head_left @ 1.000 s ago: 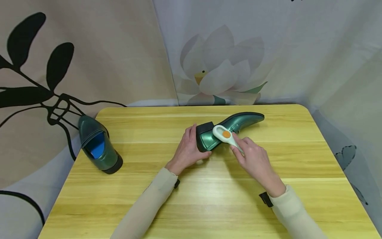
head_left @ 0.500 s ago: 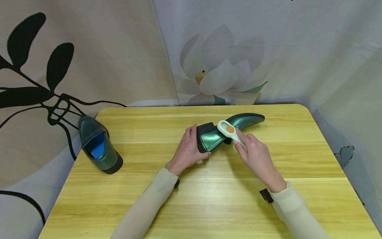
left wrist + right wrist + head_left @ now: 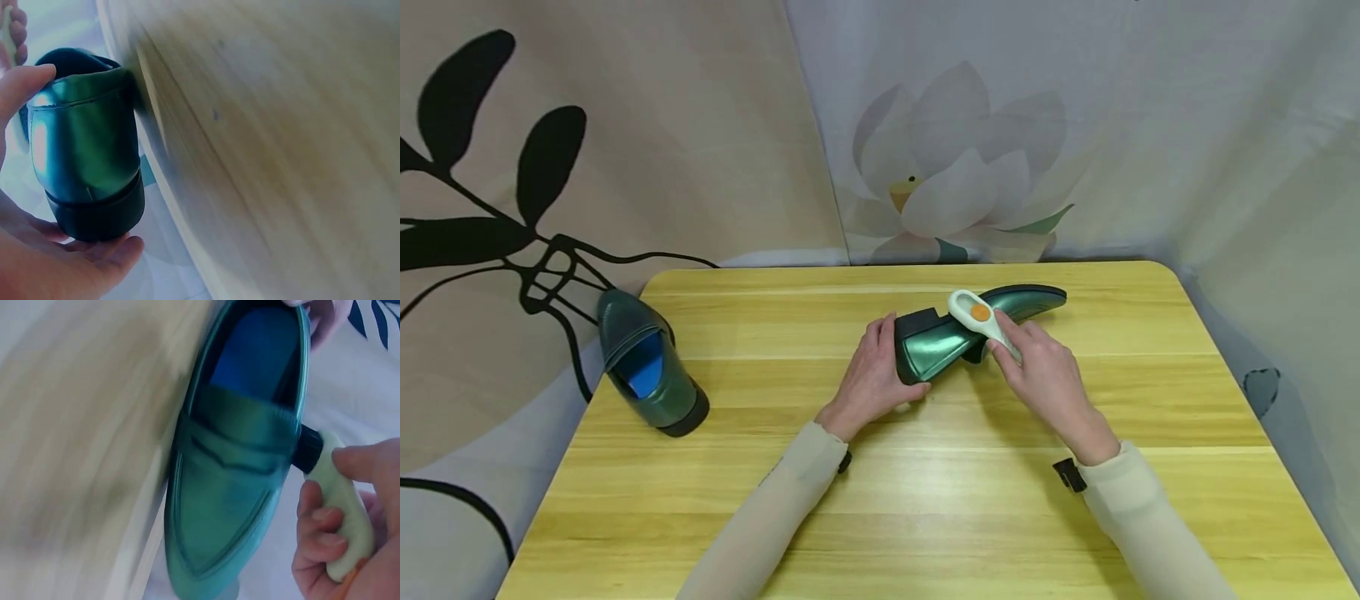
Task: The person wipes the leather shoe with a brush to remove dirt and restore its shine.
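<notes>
A shiny green loafer lies on its side near the table's far edge, its black heel turned away and its toe pointing right. My left hand grips it round the heel; in the left wrist view the thumb is at the opening's rim and the fingers are under the heel. With my right hand I hold a small white shoe brush with an orange spot. Its dark bristles touch the side of the loafer, as the right wrist view shows. A blue insole is visible inside.
A second green loafer with a blue insole stands at the table's left edge. The wooden table has rounded far corners. Behind it hangs a printed curtain with leaves and a flower.
The brush in my right hand has shifted along the loafer's side, rightward towards the toe and slightly away from me. My left hand stays at the heel; the loafer has barely moved.
</notes>
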The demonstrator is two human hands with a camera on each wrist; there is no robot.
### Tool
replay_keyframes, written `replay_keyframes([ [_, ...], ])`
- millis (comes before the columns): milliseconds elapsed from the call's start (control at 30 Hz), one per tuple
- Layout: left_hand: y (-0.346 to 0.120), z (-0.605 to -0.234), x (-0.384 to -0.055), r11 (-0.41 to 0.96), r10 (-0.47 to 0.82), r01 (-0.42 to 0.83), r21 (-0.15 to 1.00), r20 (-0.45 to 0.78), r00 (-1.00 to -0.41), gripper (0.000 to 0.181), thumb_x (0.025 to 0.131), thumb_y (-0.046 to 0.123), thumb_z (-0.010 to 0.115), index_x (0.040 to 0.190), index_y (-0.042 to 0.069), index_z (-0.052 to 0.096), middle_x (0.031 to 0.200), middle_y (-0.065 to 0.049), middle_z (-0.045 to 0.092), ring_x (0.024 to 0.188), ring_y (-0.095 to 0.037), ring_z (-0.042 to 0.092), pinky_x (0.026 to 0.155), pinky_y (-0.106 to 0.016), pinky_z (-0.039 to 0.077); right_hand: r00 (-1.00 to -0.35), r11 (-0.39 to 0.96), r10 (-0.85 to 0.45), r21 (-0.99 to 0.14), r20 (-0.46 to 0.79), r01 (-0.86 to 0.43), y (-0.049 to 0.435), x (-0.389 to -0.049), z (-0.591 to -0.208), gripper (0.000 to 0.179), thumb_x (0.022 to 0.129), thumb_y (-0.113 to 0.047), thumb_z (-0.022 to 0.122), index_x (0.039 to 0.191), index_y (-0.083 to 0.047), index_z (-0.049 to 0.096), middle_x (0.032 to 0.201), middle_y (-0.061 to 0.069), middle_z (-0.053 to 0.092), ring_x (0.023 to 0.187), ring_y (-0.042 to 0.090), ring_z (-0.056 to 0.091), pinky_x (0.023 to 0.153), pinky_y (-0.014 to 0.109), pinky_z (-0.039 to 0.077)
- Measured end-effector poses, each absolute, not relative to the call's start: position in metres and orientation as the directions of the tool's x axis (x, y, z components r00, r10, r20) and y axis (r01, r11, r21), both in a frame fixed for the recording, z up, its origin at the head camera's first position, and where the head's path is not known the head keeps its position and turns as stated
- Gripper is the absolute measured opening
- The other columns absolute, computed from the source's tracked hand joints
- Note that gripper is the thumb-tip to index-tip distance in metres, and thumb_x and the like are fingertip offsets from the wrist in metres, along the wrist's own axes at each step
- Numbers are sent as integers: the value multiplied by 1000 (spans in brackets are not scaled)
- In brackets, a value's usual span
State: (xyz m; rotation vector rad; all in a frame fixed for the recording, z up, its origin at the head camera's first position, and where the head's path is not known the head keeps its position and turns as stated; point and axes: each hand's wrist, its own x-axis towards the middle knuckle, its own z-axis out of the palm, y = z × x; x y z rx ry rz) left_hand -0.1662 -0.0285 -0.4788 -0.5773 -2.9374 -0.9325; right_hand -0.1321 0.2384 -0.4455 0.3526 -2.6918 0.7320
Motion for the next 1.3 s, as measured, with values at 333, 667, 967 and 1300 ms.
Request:
replay_keyframes([
  [333,-31,-478,-167,753,348,354,554,121,-930,121,73,42,94,160,-2,23,150,-26,40,130,-37,50,110,-45,45,-928,832,63,-533,367,-154,272,-144,-443,48,106,-24,61,146,2,55,88,26,64,63,33,52,53,45,37],
  [667,-34,-479,-169,754,346,318,575,64,-936,122,74,42,93,161,0,21,153,-25,37,134,-36,47,111,-46,43,-922,816,89,-558,378,-150,278,-142,-448,48,107,-24,59,146,4,55,92,30,66,65,36,55,55,47,40],
  [967,-36,-478,-170,743,342,296,601,39,-939,121,74,40,93,161,0,20,153,-25,37,134,-38,48,111,-48,44,-939,777,133,-622,317,-100,287,-142,-449,52,109,-28,53,151,2,50,106,35,66,83,47,61,70,62,45],
  [1300,-37,-478,-172,743,350,287,605,15,-937,122,74,40,94,162,0,18,155,-26,36,135,-38,47,111,-48,44,-917,803,154,-587,367,-100,294,-142,-457,49,109,-25,54,147,6,52,93,33,65,68,42,56,60,56,42],
])
